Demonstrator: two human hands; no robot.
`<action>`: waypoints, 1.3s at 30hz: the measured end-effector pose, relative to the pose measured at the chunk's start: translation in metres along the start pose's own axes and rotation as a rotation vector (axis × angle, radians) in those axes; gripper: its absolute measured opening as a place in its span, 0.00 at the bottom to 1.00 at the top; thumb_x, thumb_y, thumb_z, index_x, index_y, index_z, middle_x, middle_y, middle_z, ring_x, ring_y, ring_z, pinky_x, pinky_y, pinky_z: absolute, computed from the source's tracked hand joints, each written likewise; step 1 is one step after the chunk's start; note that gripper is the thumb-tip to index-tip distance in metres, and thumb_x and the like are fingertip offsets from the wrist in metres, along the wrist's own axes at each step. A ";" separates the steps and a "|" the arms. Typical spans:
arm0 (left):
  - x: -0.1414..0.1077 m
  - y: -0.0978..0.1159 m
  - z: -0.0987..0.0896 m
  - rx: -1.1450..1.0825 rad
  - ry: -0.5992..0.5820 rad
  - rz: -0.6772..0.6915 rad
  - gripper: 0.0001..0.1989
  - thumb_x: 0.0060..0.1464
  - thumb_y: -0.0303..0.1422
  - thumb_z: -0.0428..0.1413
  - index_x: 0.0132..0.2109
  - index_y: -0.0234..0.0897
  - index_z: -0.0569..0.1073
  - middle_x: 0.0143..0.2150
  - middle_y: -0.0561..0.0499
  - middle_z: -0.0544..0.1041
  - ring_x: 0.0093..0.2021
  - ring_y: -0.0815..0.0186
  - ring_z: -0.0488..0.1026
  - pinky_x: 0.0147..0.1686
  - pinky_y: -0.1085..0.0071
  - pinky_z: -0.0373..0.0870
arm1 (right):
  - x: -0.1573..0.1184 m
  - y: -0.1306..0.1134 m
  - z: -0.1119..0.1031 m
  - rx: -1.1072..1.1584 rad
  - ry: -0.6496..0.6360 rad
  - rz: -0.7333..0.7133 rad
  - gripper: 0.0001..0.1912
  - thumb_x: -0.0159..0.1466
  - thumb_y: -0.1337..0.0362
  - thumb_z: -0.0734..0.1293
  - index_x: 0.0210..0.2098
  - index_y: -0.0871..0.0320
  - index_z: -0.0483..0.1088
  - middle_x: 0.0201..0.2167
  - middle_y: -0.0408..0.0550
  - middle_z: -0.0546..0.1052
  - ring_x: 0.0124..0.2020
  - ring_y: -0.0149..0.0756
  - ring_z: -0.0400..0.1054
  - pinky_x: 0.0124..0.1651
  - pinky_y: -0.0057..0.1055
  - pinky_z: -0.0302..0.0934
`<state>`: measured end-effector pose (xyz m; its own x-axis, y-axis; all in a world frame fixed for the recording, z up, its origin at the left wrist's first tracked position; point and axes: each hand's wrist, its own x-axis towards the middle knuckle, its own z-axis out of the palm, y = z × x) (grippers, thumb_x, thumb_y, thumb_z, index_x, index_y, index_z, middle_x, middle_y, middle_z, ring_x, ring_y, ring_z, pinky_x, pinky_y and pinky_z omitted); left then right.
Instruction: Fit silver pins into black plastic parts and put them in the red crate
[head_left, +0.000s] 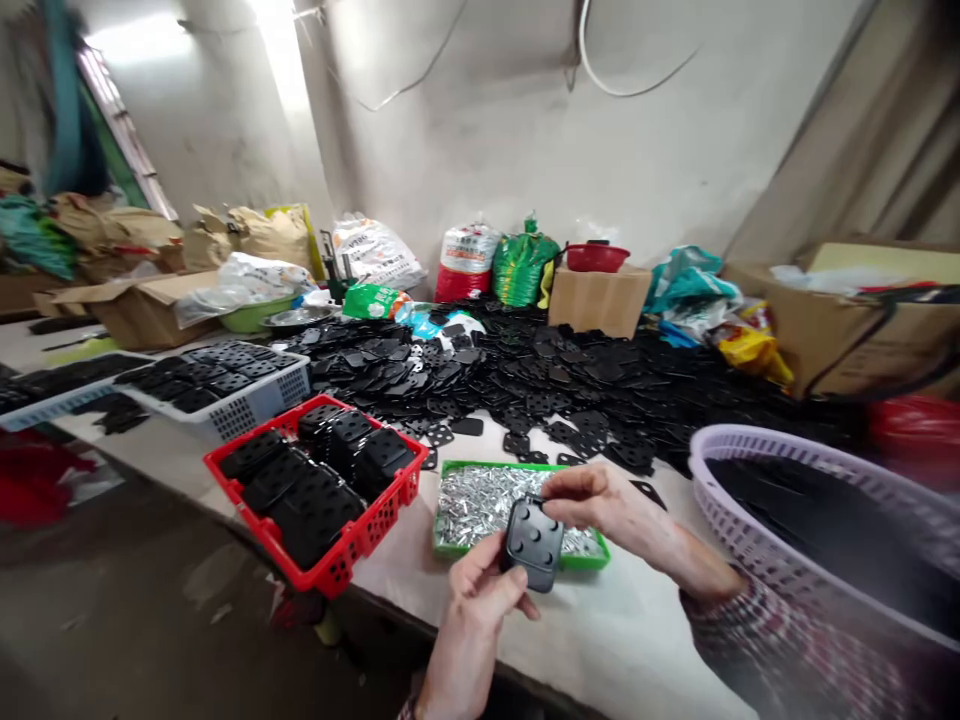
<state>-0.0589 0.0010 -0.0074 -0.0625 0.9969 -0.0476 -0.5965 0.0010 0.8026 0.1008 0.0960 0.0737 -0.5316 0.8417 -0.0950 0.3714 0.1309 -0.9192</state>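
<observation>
A black plastic plate (534, 545) with rounded corners and several round dots is held tilted over the near side of a green tray (596, 563). My left hand (480, 610) grips its lower left side, the thumb on the front face. At the upper right corner, my right hand (600, 500) pinches the same plate between thumb and fingers; whether a small part is also between them cannot be seen. Small silvery metal pins (480, 500) fill the tray beneath both hands.
Stacked black plates fill a red basket (337, 575) on the left, with a grey-blue basket (259, 405) beyond. A lilac basket (705, 470) stands at right. Loose black plates (570, 365) are heaped behind the tray, before a cardboard box (600, 300) and sacks (469, 265).
</observation>
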 end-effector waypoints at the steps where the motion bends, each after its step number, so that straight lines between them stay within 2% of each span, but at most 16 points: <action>1: -0.001 0.004 -0.002 0.010 0.034 0.019 0.19 0.47 0.32 0.65 0.49 0.33 0.79 0.44 0.42 0.79 0.35 0.65 0.71 0.30 0.72 0.70 | 0.005 -0.001 0.003 0.012 -0.004 0.005 0.08 0.53 0.62 0.69 0.27 0.62 0.74 0.20 0.40 0.67 0.23 0.28 0.55 0.26 0.26 0.49; 4: -0.002 0.014 -0.013 0.004 0.117 0.086 0.19 0.47 0.33 0.64 0.48 0.34 0.79 0.42 0.43 0.80 0.34 0.64 0.72 0.29 0.71 0.71 | 0.024 -0.008 0.015 0.049 -0.028 0.004 0.10 0.53 0.61 0.69 0.31 0.62 0.75 0.20 0.41 0.69 0.23 0.29 0.58 0.26 0.26 0.52; 7: -0.004 0.028 -0.034 0.085 0.196 0.152 0.21 0.45 0.37 0.66 0.48 0.34 0.79 0.35 0.45 0.81 0.28 0.62 0.73 0.25 0.68 0.71 | 0.042 -0.024 0.030 0.054 -0.091 -0.028 0.10 0.53 0.61 0.70 0.32 0.62 0.76 0.21 0.42 0.71 0.23 0.30 0.59 0.26 0.26 0.52; 13: -0.024 0.082 -0.076 0.433 0.328 0.270 0.18 0.54 0.40 0.60 0.49 0.36 0.79 0.23 0.52 0.75 0.21 0.70 0.65 0.22 0.74 0.63 | 0.082 -0.063 0.073 0.025 -0.258 -0.138 0.09 0.54 0.63 0.69 0.33 0.61 0.76 0.22 0.41 0.72 0.23 0.28 0.61 0.24 0.24 0.54; 16: -0.035 0.107 -0.099 0.471 0.373 0.302 0.19 0.55 0.39 0.59 0.52 0.36 0.77 0.25 0.52 0.77 0.22 0.70 0.67 0.25 0.74 0.65 | 0.103 -0.079 0.098 0.059 -0.260 -0.159 0.09 0.54 0.64 0.70 0.33 0.62 0.76 0.22 0.43 0.73 0.22 0.28 0.65 0.25 0.23 0.59; 20: -0.041 0.126 -0.137 0.522 0.539 0.402 0.19 0.55 0.39 0.60 0.52 0.38 0.76 0.38 0.50 0.79 0.24 0.73 0.65 0.25 0.76 0.64 | 0.130 -0.099 0.127 0.136 -0.213 -0.147 0.06 0.56 0.65 0.68 0.31 0.62 0.74 0.20 0.43 0.73 0.22 0.30 0.67 0.25 0.23 0.64; 22: -0.041 0.130 -0.156 0.548 0.627 0.450 0.19 0.55 0.40 0.60 0.52 0.39 0.75 0.36 0.52 0.78 0.24 0.73 0.64 0.24 0.76 0.63 | 0.143 -0.108 0.141 0.148 -0.163 -0.117 0.06 0.56 0.66 0.68 0.33 0.61 0.73 0.22 0.43 0.73 0.24 0.30 0.69 0.27 0.24 0.66; 25: -0.039 0.133 -0.175 0.631 0.702 0.451 0.23 0.56 0.43 0.58 0.57 0.40 0.73 0.28 0.55 0.75 0.22 0.72 0.63 0.22 0.76 0.62 | 0.162 -0.116 0.164 0.118 -0.131 -0.075 0.06 0.57 0.66 0.67 0.35 0.61 0.71 0.23 0.44 0.74 0.25 0.30 0.71 0.28 0.23 0.66; 26: -0.038 0.134 -0.179 0.680 0.711 0.435 0.24 0.56 0.43 0.57 0.58 0.41 0.72 0.29 0.54 0.76 0.22 0.72 0.64 0.22 0.75 0.63 | 0.168 -0.117 0.171 0.093 -0.130 -0.067 0.06 0.58 0.66 0.67 0.35 0.61 0.71 0.23 0.44 0.74 0.25 0.30 0.71 0.26 0.22 0.64; 28: -0.036 0.136 -0.183 0.782 0.718 0.414 0.24 0.57 0.43 0.55 0.59 0.41 0.71 0.38 0.48 0.81 0.26 0.68 0.71 0.27 0.71 0.69 | 0.178 -0.115 0.186 0.020 -0.131 -0.056 0.05 0.58 0.66 0.66 0.33 0.61 0.71 0.23 0.43 0.73 0.23 0.28 0.69 0.21 0.20 0.57; 30: -0.034 0.136 -0.185 0.894 0.710 0.422 0.24 0.59 0.42 0.54 0.60 0.42 0.70 0.53 0.44 0.78 0.39 0.60 0.77 0.41 0.63 0.72 | 0.186 -0.111 0.197 -0.075 -0.130 -0.055 0.05 0.57 0.66 0.66 0.32 0.61 0.73 0.22 0.43 0.73 0.21 0.27 0.67 0.20 0.20 0.52; 32: -0.032 0.136 -0.186 1.004 0.697 0.454 0.23 0.60 0.41 0.52 0.60 0.42 0.70 0.60 0.44 0.73 0.53 0.55 0.73 0.53 0.58 0.67 | 0.189 -0.106 0.204 -0.184 -0.122 -0.065 0.06 0.56 0.66 0.66 0.31 0.61 0.74 0.22 0.43 0.74 0.21 0.27 0.66 0.21 0.22 0.52; 34: -0.030 0.136 -0.187 1.100 0.683 0.479 0.22 0.61 0.40 0.51 0.60 0.41 0.69 0.62 0.45 0.71 0.59 0.55 0.68 0.58 0.57 0.62 | 0.190 -0.104 0.207 -0.301 -0.110 -0.080 0.06 0.54 0.66 0.67 0.30 0.59 0.76 0.22 0.43 0.75 0.23 0.30 0.67 0.25 0.24 0.54; 39: -0.025 0.134 -0.189 1.269 0.670 0.503 0.22 0.63 0.39 0.48 0.61 0.39 0.68 0.62 0.44 0.71 0.60 0.57 0.69 0.59 0.60 0.63 | 0.184 -0.108 0.207 -0.571 -0.038 -0.121 0.06 0.52 0.65 0.69 0.30 0.56 0.78 0.26 0.45 0.78 0.32 0.38 0.71 0.32 0.28 0.56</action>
<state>-0.2891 -0.0388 -0.0110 -0.5922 0.6961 0.4059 0.6365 0.0951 0.7654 -0.1942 0.1284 0.0763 -0.6186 0.7853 -0.0256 0.6522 0.4950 -0.5741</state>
